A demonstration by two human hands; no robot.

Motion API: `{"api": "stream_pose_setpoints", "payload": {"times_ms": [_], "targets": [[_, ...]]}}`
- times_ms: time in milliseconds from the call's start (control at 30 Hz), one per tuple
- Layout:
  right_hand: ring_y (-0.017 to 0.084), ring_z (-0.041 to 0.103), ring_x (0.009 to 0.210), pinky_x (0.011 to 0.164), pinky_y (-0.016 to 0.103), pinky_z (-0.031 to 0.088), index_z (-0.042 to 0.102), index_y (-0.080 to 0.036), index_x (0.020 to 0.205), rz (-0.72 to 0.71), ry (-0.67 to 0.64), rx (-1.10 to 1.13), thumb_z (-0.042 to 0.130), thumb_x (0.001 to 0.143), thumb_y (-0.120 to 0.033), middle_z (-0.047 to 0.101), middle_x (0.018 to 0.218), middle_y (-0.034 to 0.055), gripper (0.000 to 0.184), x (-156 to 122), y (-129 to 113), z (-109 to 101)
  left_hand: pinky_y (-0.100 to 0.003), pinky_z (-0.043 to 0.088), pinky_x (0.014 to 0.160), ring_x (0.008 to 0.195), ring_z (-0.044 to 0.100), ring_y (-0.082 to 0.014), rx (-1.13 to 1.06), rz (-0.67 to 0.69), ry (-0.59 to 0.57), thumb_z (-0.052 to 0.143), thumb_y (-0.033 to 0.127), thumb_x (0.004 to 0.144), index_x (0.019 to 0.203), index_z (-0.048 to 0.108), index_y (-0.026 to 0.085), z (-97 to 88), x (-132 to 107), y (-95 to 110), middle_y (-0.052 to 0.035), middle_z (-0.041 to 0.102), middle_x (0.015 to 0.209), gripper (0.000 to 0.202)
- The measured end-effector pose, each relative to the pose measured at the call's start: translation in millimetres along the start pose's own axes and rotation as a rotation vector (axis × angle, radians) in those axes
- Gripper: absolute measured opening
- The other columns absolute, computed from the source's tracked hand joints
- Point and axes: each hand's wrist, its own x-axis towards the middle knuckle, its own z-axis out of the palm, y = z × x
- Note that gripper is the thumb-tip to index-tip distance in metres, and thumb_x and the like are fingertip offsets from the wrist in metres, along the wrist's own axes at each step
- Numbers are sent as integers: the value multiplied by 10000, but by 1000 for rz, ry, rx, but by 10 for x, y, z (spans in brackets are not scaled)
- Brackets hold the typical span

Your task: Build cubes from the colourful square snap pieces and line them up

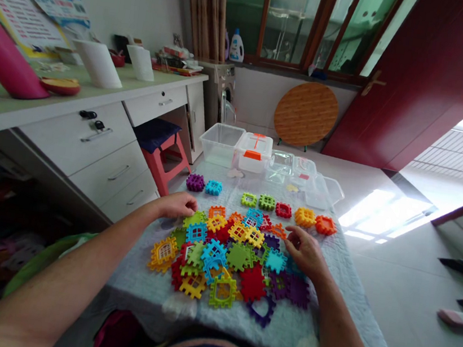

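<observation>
Plastic waffle-block tiles in a loose heap on a pale blue quilted cloth, right under and between both hands. Left hand curled, resting on a green tile at the heap's far edge, any pinch hidden. Right hand half-curled, fingers at the heap's far edge, any pinch unclear. Beyond the grip, a row of separate tiles, then transparent plastic storage boxes.

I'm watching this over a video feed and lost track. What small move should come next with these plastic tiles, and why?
Probably the right hand should pick up the orange tile: it lies just beyond those fingers, at the far edge of the heap of tiles, close to the orange tiles in the row above.
</observation>
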Motion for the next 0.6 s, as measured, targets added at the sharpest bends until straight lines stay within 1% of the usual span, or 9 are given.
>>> {"api": "stream_pose_setpoints", "payload": {"times_ms": [100, 200, 267, 333, 400, 433, 467, 500, 600], "targets": [[140, 534, 562, 585, 274, 448, 645, -148, 1038, -2, 7, -1, 522, 800, -338, 611, 672, 4, 329, -3, 14, 5, -286, 441, 644, 704, 593, -185, -9, 16, 36, 544, 344, 643, 769, 616, 182, -29, -14, -9, -21, 649, 747, 217], [141, 534, 569, 580, 274, 438, 644, -143, 1048, 2, 2, -5, 520, 806, -344, 611, 678, 6, 338, -6, 34, 10, -287, 450, 664, 720, 595, -183, 21, 60, 129, 548, 351, 686, 803, 608, 185, -104, -48, 55, -26, 644, 765, 212], [140, 532, 575, 575, 272, 432, 639, -141, 1066, 6, -14, -14, 516, 817, -350, 611, 691, 8, 347, -6, 53, 13, -289, 452, 667, 723, 591, -183, 54, 99, 240, 542, 351, 724, 822, 600, 190, -144, -78, 161, -27, 639, 782, 197], [141, 535, 586, 576, 270, 427, 634, -140, 1082, 10, -29, -29, 513, 823, -344, 614, 704, 12, 351, -6, 74, 16, -294, 456, 692, 747, 590, -184, 95, 146, 383, 530, 331, 760, 843, 599, 196, -137, -99, 303, -32, 644, 833, 173], [142, 536, 590, 578, 270, 423, 633, -138, 1086, 17, -40, -43, 513, 822, -333, 615, 701, 12, 350, -7, 89, 20, -298, 461, 741, 786, 590, -185, 147, 205, 497, 518, 292, 787, 855, 599, 201, -70, -100, 445, -38, 641, 877, 140], [142, 537, 589, 578, 270, 422, 632, -138, 1086, 19, -43, -45, 513, 822, -331, 614, 695, 10, 349, -7, 92, 21, -300, 461, 761, 799, 589, -186, 178, 236, 519, 511, 266, 795, 851, 598, 201, -19, -92, 503, -44, 636, 882, 123], [142, 537, 587, 578, 269, 421, 632, -138, 1084, 20, -44, -42, 512, 822, -330, 614, 692, 9, 345, -8, 92, 22, -301, 459, 773, 809, 589, -188, 209, 263, 514, 506, 240, 797, 845, 597, 198, 38, -80, 548, -50, 631, 883, 112], [141, 538, 587, 578, 268, 421, 632, -140, 1079, 19, -42, -37, 512, 824, -330, 613, 694, 9, 341, -8, 87, 22, -301, 458, 777, 816, 589, -191, 240, 286, 479, 513, 226, 793, 837, 599, 195, 93, -67, 578, -56, 627, 884, 101], [138, 538, 585, 577, 266, 424, 632, -146, 1059, 13, -27, -24, 513, 826, -342, 614, 705, 9, 327, -10, 58, 16, -294, 458, 773, 835, 592, -199, 288, 326, 286, 589, 270, 772, 849, 622, 189, 202, -36, 593, -64, 627, 919, 117]]}}
